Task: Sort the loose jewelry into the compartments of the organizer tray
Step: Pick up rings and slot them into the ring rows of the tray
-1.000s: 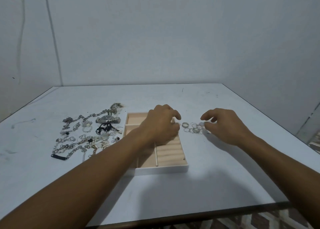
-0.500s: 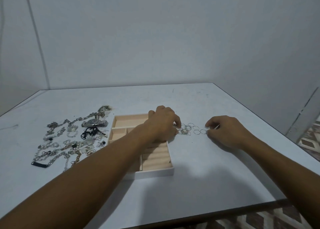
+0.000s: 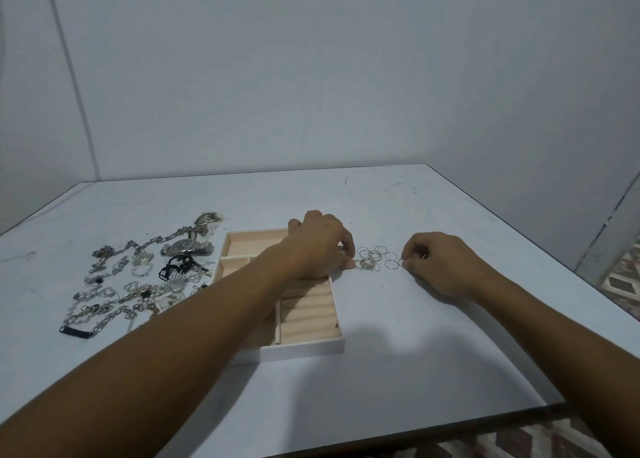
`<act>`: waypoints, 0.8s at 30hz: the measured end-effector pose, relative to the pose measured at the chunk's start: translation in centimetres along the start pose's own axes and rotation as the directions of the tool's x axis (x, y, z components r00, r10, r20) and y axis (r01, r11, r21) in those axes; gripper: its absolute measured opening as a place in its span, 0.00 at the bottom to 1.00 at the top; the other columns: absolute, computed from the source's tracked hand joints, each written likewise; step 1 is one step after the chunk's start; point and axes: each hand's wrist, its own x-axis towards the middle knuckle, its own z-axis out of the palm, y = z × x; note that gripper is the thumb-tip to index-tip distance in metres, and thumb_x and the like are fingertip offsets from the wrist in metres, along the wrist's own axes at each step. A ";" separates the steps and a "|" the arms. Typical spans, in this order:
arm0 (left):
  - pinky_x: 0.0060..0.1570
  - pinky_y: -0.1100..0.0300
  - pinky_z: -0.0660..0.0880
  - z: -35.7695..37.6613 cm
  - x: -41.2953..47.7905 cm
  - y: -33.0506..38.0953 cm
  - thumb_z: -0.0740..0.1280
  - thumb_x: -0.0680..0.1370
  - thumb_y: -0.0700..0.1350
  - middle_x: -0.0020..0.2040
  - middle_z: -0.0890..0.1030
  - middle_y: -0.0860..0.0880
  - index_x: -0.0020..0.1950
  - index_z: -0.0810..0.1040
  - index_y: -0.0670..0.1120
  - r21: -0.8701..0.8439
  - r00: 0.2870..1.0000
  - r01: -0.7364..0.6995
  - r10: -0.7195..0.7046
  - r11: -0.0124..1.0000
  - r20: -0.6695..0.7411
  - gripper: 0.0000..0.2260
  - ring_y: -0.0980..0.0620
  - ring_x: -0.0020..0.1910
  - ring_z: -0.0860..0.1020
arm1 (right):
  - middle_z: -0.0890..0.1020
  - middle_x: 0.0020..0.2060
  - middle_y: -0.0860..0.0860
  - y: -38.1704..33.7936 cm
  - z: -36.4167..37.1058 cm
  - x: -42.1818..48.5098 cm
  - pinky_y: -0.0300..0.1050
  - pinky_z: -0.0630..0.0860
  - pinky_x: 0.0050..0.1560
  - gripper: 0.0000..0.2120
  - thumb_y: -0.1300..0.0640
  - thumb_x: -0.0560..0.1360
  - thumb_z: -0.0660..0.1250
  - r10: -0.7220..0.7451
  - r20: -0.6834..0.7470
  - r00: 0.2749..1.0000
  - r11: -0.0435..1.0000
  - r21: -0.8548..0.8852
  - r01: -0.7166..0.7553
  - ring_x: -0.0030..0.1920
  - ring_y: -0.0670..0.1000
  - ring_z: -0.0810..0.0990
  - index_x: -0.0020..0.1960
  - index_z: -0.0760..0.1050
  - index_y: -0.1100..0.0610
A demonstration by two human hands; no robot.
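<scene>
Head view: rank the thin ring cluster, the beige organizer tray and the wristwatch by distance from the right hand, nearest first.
1. Cluster of thin silver rings: on the table, at the fingertips of the right hand.
2. Beige organizer tray with padded ring rolls: further left, under the left forearm.
3. Silver wristwatch with a dark dial: left of the tray, among the chains.

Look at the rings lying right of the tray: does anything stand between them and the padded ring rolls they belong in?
Only the left hand, which reaches across the tray and covers the far ring rolls. The near rolls lie open, beside the rings; the table between is bare.
</scene>
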 end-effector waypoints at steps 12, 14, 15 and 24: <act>0.51 0.52 0.60 0.7 0.7 0.7 0.69 0.74 0.53 0.57 0.75 0.52 0.51 0.81 0.56 -0.076 1.000 0.021 -0.021 0.997 0.003 0.07 0.48 0.63 0.65 | 0.78 0.39 0.46 -0.4 0.2 -0.1 0.35 0.67 0.36 0.04 0.55 0.76 0.68 0.032 0.001 0.999 0.999 -0.020 -0.032 0.40 0.46 0.75 0.45 0.77 0.55; 0.54 0.51 0.61 0.6 0.8 0.9 0.69 0.75 0.51 0.59 0.75 0.52 0.51 0.80 0.55 -0.084 0.999 0.037 -0.035 0.996 0.026 0.06 0.48 0.64 0.64 | 0.78 0.39 0.46 -0.5 0.2 -0.1 0.35 0.67 0.36 0.04 0.55 0.76 0.68 0.035 0.000 0.999 0.999 -0.016 -0.035 0.40 0.46 0.75 0.45 0.77 0.55; 0.56 0.50 0.61 0.5 0.9 1.0 0.69 0.75 0.50 0.59 0.75 0.51 0.50 0.80 0.55 -0.082 0.998 0.043 -0.040 0.996 0.037 0.05 0.48 0.64 0.64 | 0.78 0.39 0.46 -0.5 0.2 -0.1 0.35 0.67 0.36 0.04 0.55 0.76 0.67 0.037 -0.001 0.999 0.999 -0.011 -0.037 0.40 0.46 0.75 0.45 0.77 0.55; 0.53 0.51 0.59 0.5 1.3 1.9 0.68 0.75 0.45 0.59 0.73 0.52 0.47 0.76 0.57 -0.029 0.996 0.049 -0.047 0.998 0.078 0.06 0.48 0.64 0.63 | 0.78 0.38 0.47 -0.6 0.3 -0.3 0.35 0.67 0.36 0.04 0.56 0.77 0.67 0.031 -0.011 0.999 1.000 0.004 -0.031 0.39 0.44 0.74 0.46 0.76 0.56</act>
